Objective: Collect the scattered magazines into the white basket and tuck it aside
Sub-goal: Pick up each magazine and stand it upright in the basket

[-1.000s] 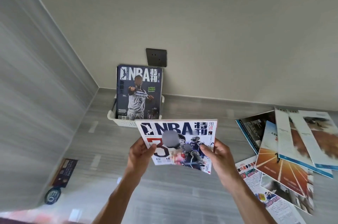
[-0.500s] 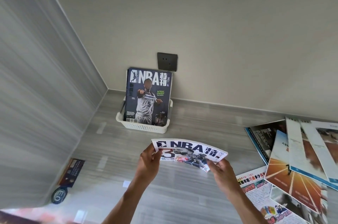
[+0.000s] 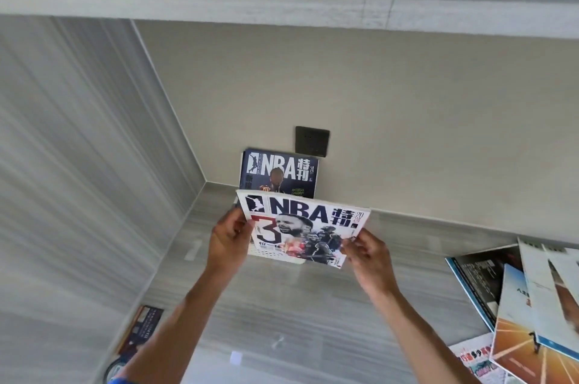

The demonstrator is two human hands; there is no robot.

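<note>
- Head view looks down on a grey desk [image 3: 282, 321] in a corner, with a shelf [image 3: 219, 4] overhead at 12 o'clock.
- Both hands hold one white-covered magazine [image 3: 300, 230] upright at centre: the left hand [image 3: 228, 242] pinches its edge at 9 o'clock, the right hand [image 3: 369, 255] pinches its lower corner at 4 o'clock, fingers closed on the paper.
- That magazine hangs just in front of the white basket [image 3: 275, 256], of which only a strip of perforated wall shows below the cover; whether the magazine's bottom edge is inside yet cannot be told.
- A dark-blue magazine [image 3: 279, 173] already stands in the basket against the wall, under a dark socket plate [image 3: 312, 141].
- At 4 o'clock a loose pile of magazines [image 3: 513, 305] lies fanned on the desk, well apart from the basket.
- Judged progress: one in, a second about to go in, several left, and the basket not yet tucked aside.
- A small dark card [image 3: 141, 330] lies at 8 o'clock.
</note>
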